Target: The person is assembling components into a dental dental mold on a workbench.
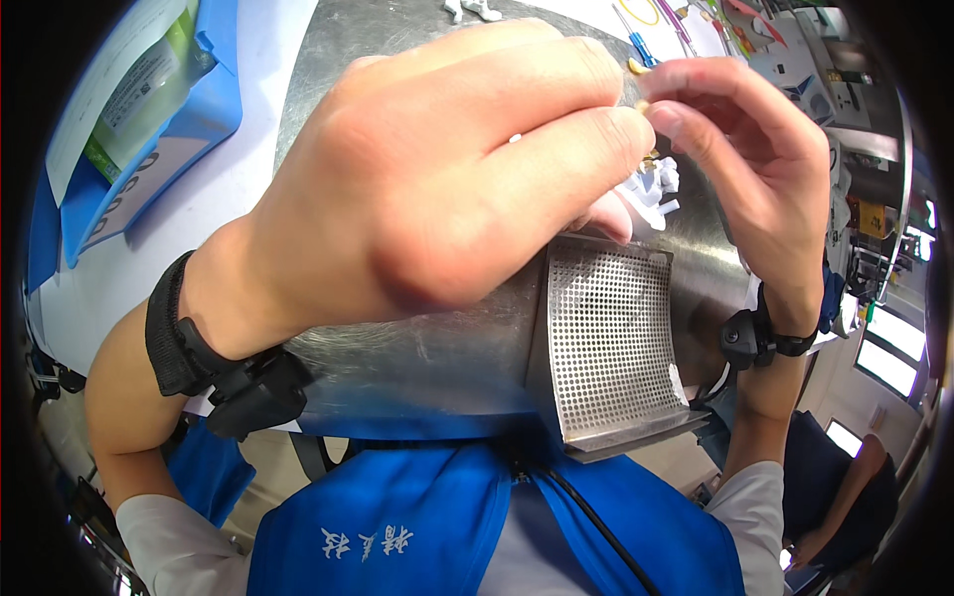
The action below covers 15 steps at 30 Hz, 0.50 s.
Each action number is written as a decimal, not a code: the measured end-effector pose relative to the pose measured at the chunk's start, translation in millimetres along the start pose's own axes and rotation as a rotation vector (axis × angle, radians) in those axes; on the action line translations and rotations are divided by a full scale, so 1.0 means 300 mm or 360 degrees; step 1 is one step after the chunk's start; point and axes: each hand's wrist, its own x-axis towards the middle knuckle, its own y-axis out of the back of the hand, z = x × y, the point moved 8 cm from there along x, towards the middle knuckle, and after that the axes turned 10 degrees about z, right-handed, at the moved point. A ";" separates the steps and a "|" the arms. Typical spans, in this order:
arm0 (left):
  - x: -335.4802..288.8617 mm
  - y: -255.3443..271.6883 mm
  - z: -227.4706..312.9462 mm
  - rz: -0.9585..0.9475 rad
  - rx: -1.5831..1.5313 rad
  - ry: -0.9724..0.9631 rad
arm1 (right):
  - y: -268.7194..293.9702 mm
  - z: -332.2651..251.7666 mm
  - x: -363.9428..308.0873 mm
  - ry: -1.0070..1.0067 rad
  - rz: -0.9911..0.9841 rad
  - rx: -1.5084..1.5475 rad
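Note:
My left hand (467,169) fills the middle of the view, its fingers closed in a pinch that hides most of what they hold. Between its fingers a tiny white bit (515,138) peeks out. Facing it, my right hand (760,159) has thumb and forefinger curled together at the left fingertips. Small yellowish bits show at this meeting point. Just below the fingertips is a white, irregularly shaped part (656,189) with some gold-coloured metal on it; whether my left fingers hold it or it lies on the metal surface, I cannot tell.
A perforated curved metal plate (611,338) stands at the near edge of the metal work surface (417,368). To the left is a blue bin (169,164) with packets. Several tools, including a blue-handled screwdriver (639,48), lie at the far side near white pieces (472,10). Another person (845,487) is at right.

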 end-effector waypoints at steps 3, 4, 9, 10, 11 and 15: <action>0.031 -0.005 0.008 -0.0158 -0.0038 0.0025 | 0.022 0.003 0.001 -0.0065 -0.0059 0.0262; 0.030 -0.006 0.003 -0.0180 -0.0052 0.0091 | 0.010 -0.008 -0.001 0.0010 -0.0203 0.0270; 0.018 0.006 -0.033 -0.0197 -0.0055 0.0123 | 0.035 0.070 -0.023 -0.0389 -0.0059 0.0419; -0.002 0.006 -0.053 -0.0340 0.0025 -0.0064 | 0.050 0.091 -0.027 -0.0451 -0.0054 0.0470; -0.030 -0.003 -0.056 -0.0483 0.0105 -0.0252 | 0.056 0.105 -0.029 -0.0514 -0.0049 0.0520; -0.004 0.028 0.016 0.0464 -0.0217 0.0020 | -0.012 0.024 -0.028 -0.0447 0.0124 0.0686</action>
